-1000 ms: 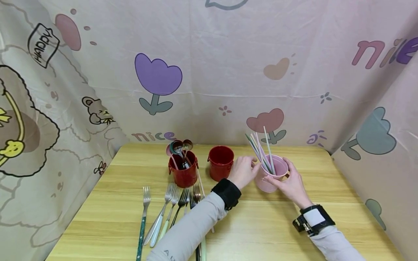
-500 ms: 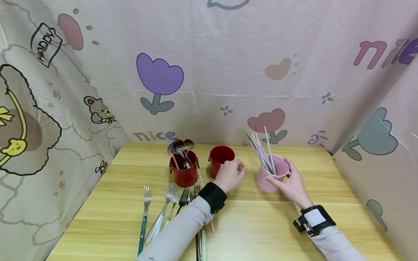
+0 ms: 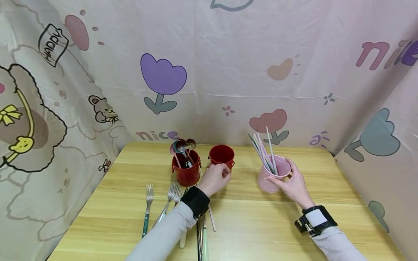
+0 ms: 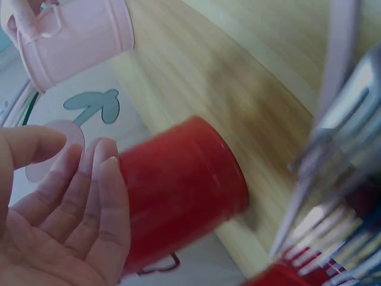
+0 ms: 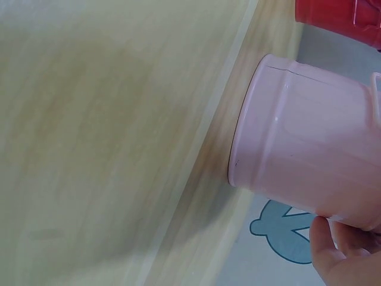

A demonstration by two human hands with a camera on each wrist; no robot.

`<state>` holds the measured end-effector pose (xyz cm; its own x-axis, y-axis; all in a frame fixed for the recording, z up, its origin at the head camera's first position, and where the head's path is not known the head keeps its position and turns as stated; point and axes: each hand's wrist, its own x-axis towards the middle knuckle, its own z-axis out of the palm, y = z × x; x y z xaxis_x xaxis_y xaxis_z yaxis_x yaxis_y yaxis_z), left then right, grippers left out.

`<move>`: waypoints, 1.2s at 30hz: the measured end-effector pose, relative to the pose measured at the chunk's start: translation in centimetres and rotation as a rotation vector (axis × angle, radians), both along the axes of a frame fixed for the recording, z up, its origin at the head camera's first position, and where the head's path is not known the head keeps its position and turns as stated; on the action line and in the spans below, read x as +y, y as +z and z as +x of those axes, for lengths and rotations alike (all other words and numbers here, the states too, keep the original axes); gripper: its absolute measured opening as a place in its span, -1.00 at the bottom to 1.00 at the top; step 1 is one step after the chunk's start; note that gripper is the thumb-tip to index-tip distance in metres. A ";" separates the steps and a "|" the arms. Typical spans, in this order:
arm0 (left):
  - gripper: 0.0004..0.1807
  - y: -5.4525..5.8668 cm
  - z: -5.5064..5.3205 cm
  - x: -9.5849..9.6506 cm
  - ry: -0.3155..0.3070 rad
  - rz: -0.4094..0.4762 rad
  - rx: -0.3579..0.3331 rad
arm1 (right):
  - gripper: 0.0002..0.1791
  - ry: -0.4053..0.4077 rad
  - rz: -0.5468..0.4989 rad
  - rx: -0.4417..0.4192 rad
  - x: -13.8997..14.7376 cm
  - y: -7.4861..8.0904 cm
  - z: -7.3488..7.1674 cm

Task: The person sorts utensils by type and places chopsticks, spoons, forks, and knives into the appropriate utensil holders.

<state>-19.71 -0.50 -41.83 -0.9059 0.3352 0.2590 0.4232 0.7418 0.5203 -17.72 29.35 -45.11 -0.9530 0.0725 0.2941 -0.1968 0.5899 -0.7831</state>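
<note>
My right hand grips the pink bucket at its rim, thumb on the near side and fingers around the right. Several thin pastel and green sticks lean inside that bucket. In the right wrist view, fingertips press the pink bucket near its top. My left hand is in front of a red bucket, covering its lower part. Holding nothing, the left hand shows loosely bent fingers beside the red bucket in the left wrist view.
A second red bucket holds several spoons. Forks lie at the left front, one with a teal handle apart from the others, partly under my left sleeve. A pale pink stick lies on the wooden table.
My left hand has moved left, away from the pink bucket and sticks, to the front of the middle red bucket. My right hand keeps its grip on the pink bucket.
</note>
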 end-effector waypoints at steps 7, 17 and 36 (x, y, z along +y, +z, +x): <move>-0.93 0.3 0.4 -2.7 0.040 -0.006 -0.073 | 0.14 -0.007 0.001 -0.005 0.0 0.0 0.0; -0.94 -0.6 1.1 -5.3 0.127 -0.120 -0.131 | 0.13 -0.002 -0.007 -0.009 0.0 0.2 0.1; -0.74 -2.6 0.6 -3.5 0.230 -0.320 -0.244 | 0.14 0.003 -0.004 -0.015 0.0 0.2 0.1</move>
